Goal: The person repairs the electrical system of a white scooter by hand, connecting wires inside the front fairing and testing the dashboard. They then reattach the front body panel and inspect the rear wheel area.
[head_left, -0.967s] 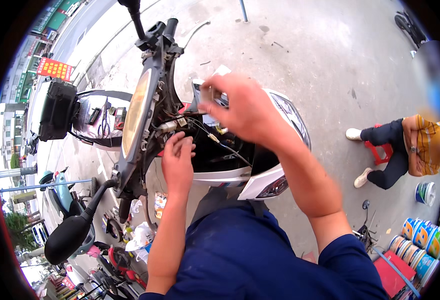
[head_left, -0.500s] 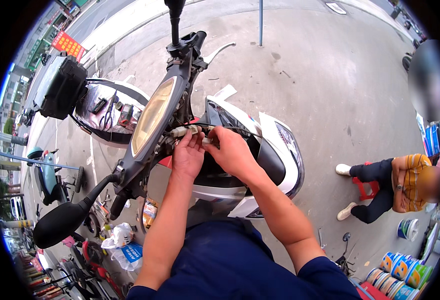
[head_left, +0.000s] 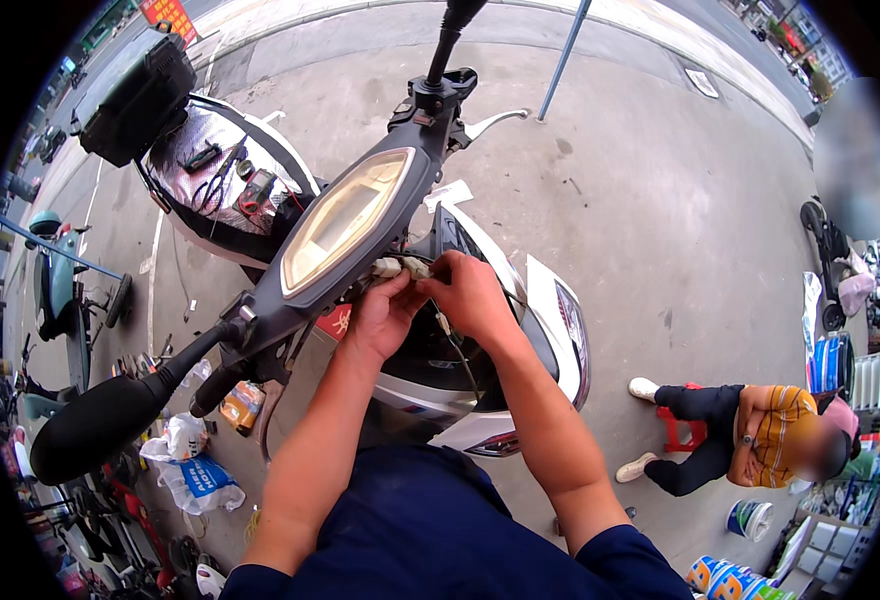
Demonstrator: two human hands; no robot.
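- Head view: the person's left hand (head_left: pixel 378 318) has its fingers curled up against the near side of a left plug (head_left: pixel 387 267), whitish and blocky; whether it grips or merely steadies it cannot be told.
- The right hand (head_left: pixel 468 295) has thumb and forefinger pinched on a right plug (head_left: pixel 416 268), paler yellow, just beside the first. Fingers cover part of the gap, so whether the two are mated is unclear.
- Both plugs sit just right of the scooter's handlebar unit, beside its clear dial lens (head_left: pixel 348 222).
- Nearer than the right plug, a thin cable (head_left: pixel 460 360) runs down into the dark opening of the front body.
- Judging by how things lie, the opening-up is done: wiring is exposed and the white front panel (head_left: pixel 565 320) stands apart from the handlebar unit. The plugs look mid-handling, and closing up the body is not yet done.
- Far left, a silver sheet (head_left: pixel 185 150) bears a red meter (head_left: pixel 255 190) and dark-handled pliers (head_left: pixel 222 180), neither touched by a hand.
- Well to the right, a seated person (head_left: pixel 775 425) has folded arms and sits on a red stool (head_left: pixel 682 432), apart from the scooter.
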